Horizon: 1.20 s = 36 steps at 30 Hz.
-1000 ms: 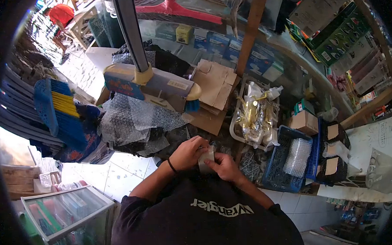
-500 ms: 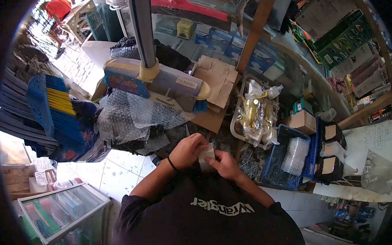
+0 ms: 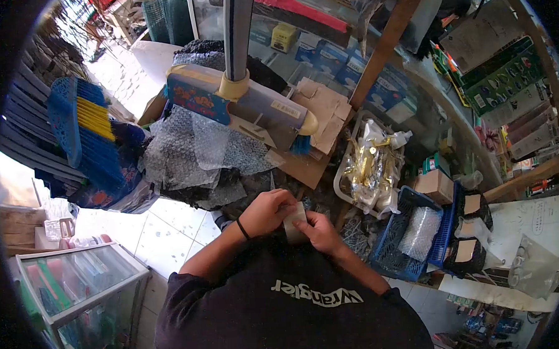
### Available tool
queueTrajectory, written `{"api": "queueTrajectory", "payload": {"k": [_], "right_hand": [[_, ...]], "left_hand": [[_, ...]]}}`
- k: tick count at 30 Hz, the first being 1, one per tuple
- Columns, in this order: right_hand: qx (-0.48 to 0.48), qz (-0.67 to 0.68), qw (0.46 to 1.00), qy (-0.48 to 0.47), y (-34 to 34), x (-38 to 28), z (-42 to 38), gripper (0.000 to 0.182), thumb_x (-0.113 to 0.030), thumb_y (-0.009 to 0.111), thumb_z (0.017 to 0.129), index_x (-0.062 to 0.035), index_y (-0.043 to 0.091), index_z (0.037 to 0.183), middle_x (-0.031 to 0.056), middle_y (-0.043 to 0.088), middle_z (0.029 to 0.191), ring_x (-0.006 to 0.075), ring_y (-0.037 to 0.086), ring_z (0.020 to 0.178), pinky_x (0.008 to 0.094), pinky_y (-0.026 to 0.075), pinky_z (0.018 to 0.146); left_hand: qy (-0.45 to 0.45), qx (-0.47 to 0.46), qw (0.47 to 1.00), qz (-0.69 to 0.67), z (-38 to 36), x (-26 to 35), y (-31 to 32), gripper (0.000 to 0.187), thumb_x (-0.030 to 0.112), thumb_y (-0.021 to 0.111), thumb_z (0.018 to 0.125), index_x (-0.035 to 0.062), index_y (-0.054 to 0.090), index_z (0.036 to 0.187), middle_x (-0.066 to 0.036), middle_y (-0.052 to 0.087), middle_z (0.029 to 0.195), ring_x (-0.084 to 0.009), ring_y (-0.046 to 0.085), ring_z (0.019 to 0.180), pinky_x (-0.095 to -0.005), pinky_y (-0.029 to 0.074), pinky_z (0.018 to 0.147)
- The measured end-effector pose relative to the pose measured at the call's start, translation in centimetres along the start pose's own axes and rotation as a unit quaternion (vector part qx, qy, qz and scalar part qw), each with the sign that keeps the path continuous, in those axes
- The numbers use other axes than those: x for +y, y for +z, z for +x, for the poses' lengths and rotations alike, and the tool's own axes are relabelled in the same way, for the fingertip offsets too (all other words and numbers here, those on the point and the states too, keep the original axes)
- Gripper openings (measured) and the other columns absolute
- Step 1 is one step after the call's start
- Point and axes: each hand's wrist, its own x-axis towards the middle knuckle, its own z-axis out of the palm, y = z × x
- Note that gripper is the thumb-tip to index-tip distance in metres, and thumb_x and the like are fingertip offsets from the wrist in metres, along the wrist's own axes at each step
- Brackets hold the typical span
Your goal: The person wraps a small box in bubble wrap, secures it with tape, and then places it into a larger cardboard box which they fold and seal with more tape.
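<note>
Close to my chest, my left hand (image 3: pixel 270 211), with a black band at the wrist, has its fingers closed on the upper left edge of a small pale beige strip (image 3: pixel 295 222) that looks like paper or tape. Its exact kind I cannot make out. On the other side, my right hand (image 3: pixel 322 232) pinches the same strip between thumb and fingers. The strip hangs just in front of my dark shirt (image 3: pixel 285 311). Beyond the hands lie bubble wrap (image 3: pixel 185 150) and a piece of flat cardboard (image 3: pixel 301 168).
A broom head (image 3: pixel 239 98) on a pole hangs ahead of me. To the right are a white basket of bagged brass-coloured fittings (image 3: pixel 374 161) and a blue crate (image 3: pixel 389 248) holding a bubble-wrapped roll. A glass cabinet (image 3: pixel 81 283) stands at the lower left, blue-and-yellow brushes (image 3: pixel 81 127) above it.
My view has shifted slightly, so the broom head and the wrap appear farther right. Both hands stay on the pale strip, which appears tilted a little differently.
</note>
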Motion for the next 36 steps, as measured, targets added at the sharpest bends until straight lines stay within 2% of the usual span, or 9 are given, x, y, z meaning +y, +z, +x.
{"api": "queueTrajectory", "payload": {"k": [3, 6, 10, 13, 16, 19, 22, 25, 36], "right_hand": [[-0.005, -0.006, 1.000, -0.002, -0.1, -0.4, -0.3, 0.026, -0.023, 0.056, 0.089, 0.0007, 0.059, 0.099, 0.0009, 0.060, 0.091, 0.0064, 0.052, 0.081, 0.0241, 0.043, 0.073], [-0.002, -0.014, 1.000, 0.001, -0.2, -0.3, -0.4, 0.027, -0.024, 0.056, 0.089, 0.0010, 0.059, 0.099, 0.0007, 0.060, 0.090, 0.0064, 0.052, 0.082, 0.0245, 0.043, 0.073], [0.003, -0.029, 1.000, 0.005, -0.4, 0.0, -0.3, 0.034, -0.032, 0.055, 0.089, 0.0003, 0.059, 0.101, 0.0053, 0.062, 0.090, 0.0112, 0.054, 0.082, 0.0288, 0.044, 0.074], [-0.002, -0.035, 0.999, 0.011, -0.4, -0.1, -0.2, 0.035, -0.032, 0.055, 0.089, 0.0002, 0.058, 0.102, 0.0052, 0.062, 0.090, 0.0115, 0.055, 0.082, 0.0290, 0.044, 0.074], [-0.004, -0.027, 0.999, 0.018, -0.3, -0.2, 0.0, 0.035, -0.032, 0.055, 0.089, 0.0001, 0.058, 0.102, 0.0051, 0.062, 0.091, 0.0118, 0.055, 0.083, 0.0290, 0.045, 0.075], [-0.005, -0.021, 1.000, 0.004, -0.2, -0.4, 0.1, 0.036, -0.032, 0.056, 0.088, 0.0004, 0.058, 0.103, 0.0051, 0.061, 0.091, 0.0118, 0.055, 0.084, 0.0288, 0.045, 0.075], [-0.007, -0.015, 1.000, 0.013, -0.2, -0.2, 0.2, 0.036, -0.032, 0.056, 0.088, 0.0008, 0.057, 0.104, 0.0052, 0.061, 0.092, 0.0116, 0.055, 0.084, 0.0285, 0.045, 0.075], [-0.011, -0.010, 1.000, 0.008, -0.1, -0.3, 0.2, 0.035, -0.030, 0.056, 0.088, 0.0007, 0.057, 0.104, 0.0051, 0.061, 0.092, 0.0114, 0.055, 0.084, 0.0281, 0.045, 0.075], [0.019, 0.001, 1.000, -0.015, 0.2, -0.6, 1.6, 0.035, -0.028, 0.059, 0.085, 0.0005, 0.059, 0.104, 0.0050, 0.062, 0.093, 0.0123, 0.057, 0.084, 0.0283, 0.046, 0.076]], "left_hand": [[-0.023, -0.030, 0.999, 0.005, 0.1, 0.3, -0.4, 0.014, 0.007, 0.062, 0.078, 0.0002, 0.060, 0.090, -0.013, 0.063, 0.085, -0.0277, 0.062, 0.078, -0.0343, 0.050, 0.068], [-0.035, -0.071, 0.997, 0.018, 0.6, 0.2, -1.0, 0.017, 0.009, 0.063, 0.078, 0.0008, 0.063, 0.093, -0.013, 0.065, 0.089, -0.0256, 0.064, 0.079, -0.0333, 0.050, 0.070], [0.000, -0.058, 0.998, 0.002, 0.8, 0.1, -0.9, 0.017, 0.013, 0.065, 0.076, 0.0013, 0.063, 0.088, -0.015, 0.063, 0.079, -0.0292, 0.062, 0.072, -0.0345, 0.048, 0.064], [-0.030, -0.084, 0.996, 0.007, 0.8, 0.1, -1.3, 0.020, 0.013, 0.065, 0.076, 0.0022, 0.063, 0.093, -0.015, 0.064, 0.083, -0.0295, 0.063, 0.075, -0.0346, 0.049, 0.067], [-0.026, -0.124, 0.992, 0.009, 0.8, 0.3, -1.9, 0.025, 0.014, 0.065, 0.078, 0.0013, 0.062, 0.100, -0.014, 0.065, 0.097, -0.0268, 0.064, 0.086, -0.0348, 0.050, 0.077], [0.044, -0.129, 0.990, 0.021, 0.9, -0.2, -2.1, 0.030, 0.016, 0.066, 0.079, 0.0017, 0.060, 0.105, -0.015, 0.062, 0.105, -0.0287, 0.061, 0.095, -0.0360, 0.049, 0.081], [0.032, -0.140, 0.990, 0.004, 0.7, -0.3, -2.0, 0.032, 0.017, 0.065, 0.079, 0.0019, 0.059, 0.107, -0.015, 0.059, 0.111, -0.0298, 0.059, 0.100, -0.0366, 0.048, 0.084], [0.038, -0.123, 0.992, 0.002, 0.4, -0.2, -1.9, 0.032, 0.017, 0.065, 0.080, 0.0016, 0.059, 0.107, -0.016, 0.059, 0.110, -0.0300, 0.059, 0.099, -0.0372, 0.048, 0.084], [-0.044, -0.083, 0.996, 0.003, -2.4, -1.1, -3.9, 0.025, 0.016, 0.061, 0.083, 0.0024, 0.060, 0.103, -0.014, 0.061, 0.106, -0.0280, 0.060, 0.096, -0.0365, 0.048, 0.081]]}}
